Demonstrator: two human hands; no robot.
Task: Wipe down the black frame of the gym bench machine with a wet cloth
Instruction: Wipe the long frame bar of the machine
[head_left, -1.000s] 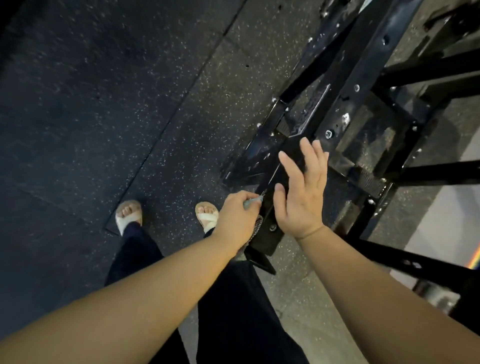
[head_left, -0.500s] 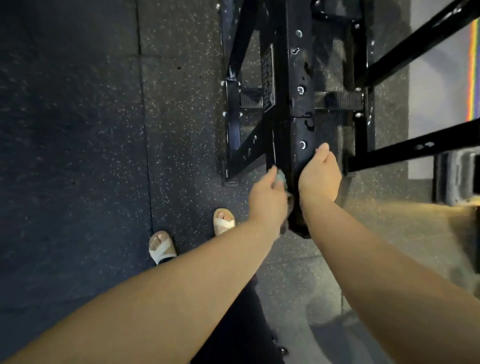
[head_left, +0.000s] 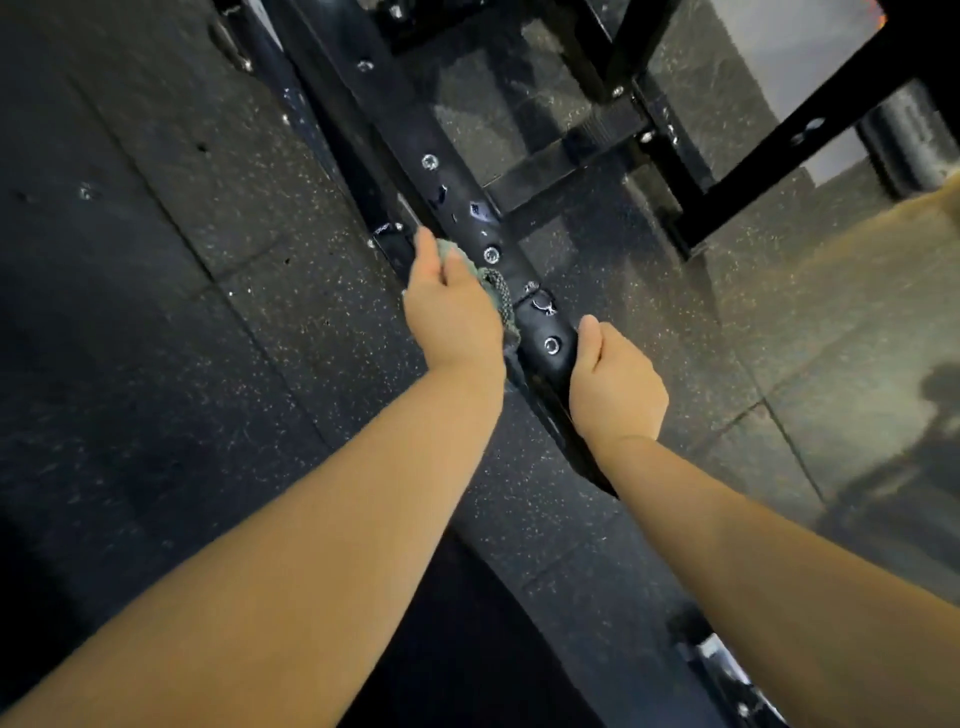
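Observation:
The black frame (head_left: 395, 124) of the bench machine runs as a bolted beam from the upper left down to the middle of the view. Water drops glint on it near the bolts. My left hand (head_left: 449, 312) is shut on a grey-green cloth (head_left: 496, 291) and presses it against the beam's left side. My right hand (head_left: 615, 387) grips the near end of the same beam from the right, fingers curled under it and hidden.
Black cross members (head_left: 566, 166) and side rails (head_left: 779, 150) branch off to the upper right. Speckled rubber floor tiles (head_left: 208, 260) lie all around. A dark cylindrical part (head_left: 909, 145) sits at the far right. Another metal piece (head_left: 722, 660) shows at the bottom right.
The view has swung, so the beam now runs diagonally. My left hand with the cloth has slid farther up the beam. My right hand has gone from flat and open to gripping the beam's end.

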